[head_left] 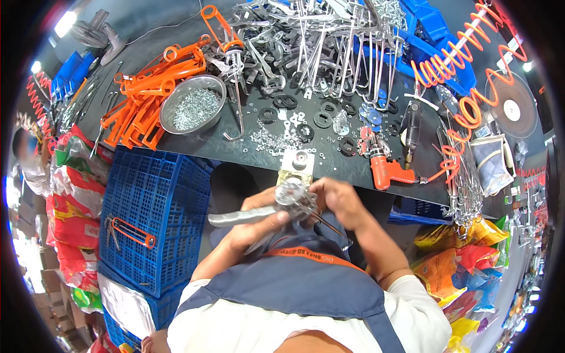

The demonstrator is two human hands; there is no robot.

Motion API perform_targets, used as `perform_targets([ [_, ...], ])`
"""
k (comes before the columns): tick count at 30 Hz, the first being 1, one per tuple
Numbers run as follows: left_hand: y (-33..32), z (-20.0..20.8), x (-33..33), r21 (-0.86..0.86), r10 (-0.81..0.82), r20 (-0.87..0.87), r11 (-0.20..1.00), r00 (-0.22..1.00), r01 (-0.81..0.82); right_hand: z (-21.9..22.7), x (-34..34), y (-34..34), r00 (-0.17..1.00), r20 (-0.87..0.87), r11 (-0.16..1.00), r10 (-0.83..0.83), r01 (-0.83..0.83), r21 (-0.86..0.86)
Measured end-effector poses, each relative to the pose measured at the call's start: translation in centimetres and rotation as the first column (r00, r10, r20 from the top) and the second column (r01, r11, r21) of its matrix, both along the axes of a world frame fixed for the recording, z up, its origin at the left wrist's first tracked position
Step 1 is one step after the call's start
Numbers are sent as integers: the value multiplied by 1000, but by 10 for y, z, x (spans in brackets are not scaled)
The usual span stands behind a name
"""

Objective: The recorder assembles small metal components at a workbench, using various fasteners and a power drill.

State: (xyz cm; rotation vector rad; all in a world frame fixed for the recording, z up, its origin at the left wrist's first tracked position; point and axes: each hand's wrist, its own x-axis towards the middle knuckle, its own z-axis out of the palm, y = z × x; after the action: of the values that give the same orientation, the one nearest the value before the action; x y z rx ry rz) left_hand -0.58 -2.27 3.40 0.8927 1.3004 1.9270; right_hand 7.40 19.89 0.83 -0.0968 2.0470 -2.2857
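Close in front of my apron, my left hand (250,232) is wrapped round a metal caulking gun handle (241,217), whose silver lever points left. A round metal end faces up at the middle, and a thin rod (331,224) slants down to the right from it. On the other side, my right hand (342,203) has its fingers curled together at the mechanism; they are slightly blurred, and what is between them is hidden. Just beyond, at the table's edge, stands a small metal fixture (296,166) with a round socket.
Orange caulking gun frames (144,100) and a metal bowl of small parts (193,105) lie left. Metal handles and hooked rods (329,47) pile up behind. A red air screwdriver (385,171) with a coiled orange hose (469,112) is right. A blue crate (156,217) stands left below.
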Motion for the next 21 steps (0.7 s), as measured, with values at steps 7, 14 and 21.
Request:
perform_targets([
  [7, 0, 26, -4, -118, 61, 53, 991, 997, -54, -24, -187, 95, 901, -408, 556, 150, 265, 788],
  [14, 31, -2, 20, -125, 131, 138, 986, 982, -114, -25, -216, 97, 935, -228, 362, 273, 120, 924],
  [21, 34, -5, 22, -105, 140, 178, 987, 974, -123, 2, -180, 93, 895, -444, 496, 37, 370, 785],
])
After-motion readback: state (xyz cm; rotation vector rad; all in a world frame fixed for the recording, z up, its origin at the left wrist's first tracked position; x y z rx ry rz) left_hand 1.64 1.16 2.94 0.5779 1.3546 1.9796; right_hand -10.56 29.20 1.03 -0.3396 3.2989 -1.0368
